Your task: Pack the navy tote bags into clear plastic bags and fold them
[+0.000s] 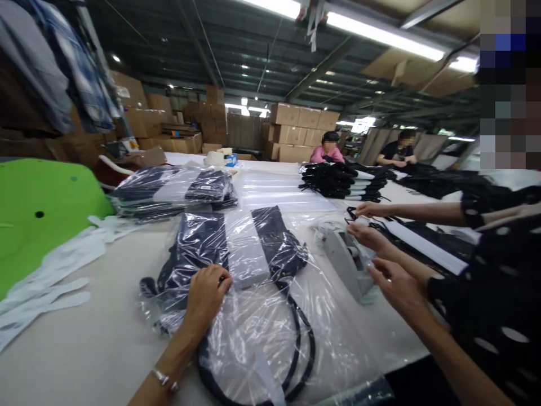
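A folded dark bag (202, 237) with a pale band across its middle lies inside a clear plastic bag (338, 338). Its long dark straps curve toward me under the film. My left hand (208, 290) rests on the package with fingers curled and pinching the plastic near the pale band. Over at the grey tape dispenser (344, 259), my right hand (397, 285) has thumb and finger together at the near end, on what looks like the clear tape's end. The tape itself is hard to make out.
A co-worker's hands (369, 237) work just beyond the dispenser, close to my right hand. Wrapped packages (173, 189) are stacked at back left, beside clear plastic sheets (279, 192). White strips (63, 265) and a green panel (51, 208) lie left. Black goods (338, 180) are piled behind.
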`<state>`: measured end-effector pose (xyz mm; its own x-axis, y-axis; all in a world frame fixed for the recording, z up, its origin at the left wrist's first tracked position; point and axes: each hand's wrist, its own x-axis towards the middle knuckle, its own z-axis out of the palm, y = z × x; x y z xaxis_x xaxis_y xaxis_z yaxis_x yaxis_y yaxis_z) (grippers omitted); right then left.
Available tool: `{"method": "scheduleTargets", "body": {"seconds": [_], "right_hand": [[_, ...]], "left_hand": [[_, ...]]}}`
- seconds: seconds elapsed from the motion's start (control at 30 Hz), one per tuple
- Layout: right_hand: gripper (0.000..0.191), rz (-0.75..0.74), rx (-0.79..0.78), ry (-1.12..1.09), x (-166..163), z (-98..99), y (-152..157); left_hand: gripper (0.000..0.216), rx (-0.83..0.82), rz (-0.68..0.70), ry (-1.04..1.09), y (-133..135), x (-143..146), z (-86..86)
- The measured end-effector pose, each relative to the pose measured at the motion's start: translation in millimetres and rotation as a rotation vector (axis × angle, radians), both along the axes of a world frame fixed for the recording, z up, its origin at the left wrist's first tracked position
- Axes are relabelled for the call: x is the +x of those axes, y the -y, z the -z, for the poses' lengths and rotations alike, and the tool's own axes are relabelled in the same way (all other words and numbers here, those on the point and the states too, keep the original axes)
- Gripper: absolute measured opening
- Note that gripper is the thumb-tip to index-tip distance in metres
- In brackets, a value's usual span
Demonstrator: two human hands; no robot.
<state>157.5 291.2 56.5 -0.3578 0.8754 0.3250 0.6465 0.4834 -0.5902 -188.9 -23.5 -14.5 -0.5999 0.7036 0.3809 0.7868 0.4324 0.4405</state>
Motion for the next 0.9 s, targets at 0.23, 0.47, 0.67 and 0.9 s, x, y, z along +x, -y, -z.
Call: {"method": "scheduleTargets", "body": {"seconds": [0.23, 0.47, 0.67, 0.9], "right_hand": [[0.037, 0.074, -0.395, -0.174, -3, 10.4, -16], [0.031, 0.035, -0.619, -0.260, 2, 13.5, -35], [0.026, 0.000, -0.610, -0.357, -11, 3.6, -37], [0.027, 0.023, -0.536, -0.474, 21, -13.1, -11]], "left_hand": [[0.016, -0.001, 0.017, -0.020, 1, -5, 5.6], [0.019, -0.017, 0.028, -0.023, 1, -9, 8.4], [0.019, -0.013, 0.030, -0.021, 1, -8, 6.6], [0.020, -0.008, 0.034, -0.018, 2, -8, 6.7]]}}
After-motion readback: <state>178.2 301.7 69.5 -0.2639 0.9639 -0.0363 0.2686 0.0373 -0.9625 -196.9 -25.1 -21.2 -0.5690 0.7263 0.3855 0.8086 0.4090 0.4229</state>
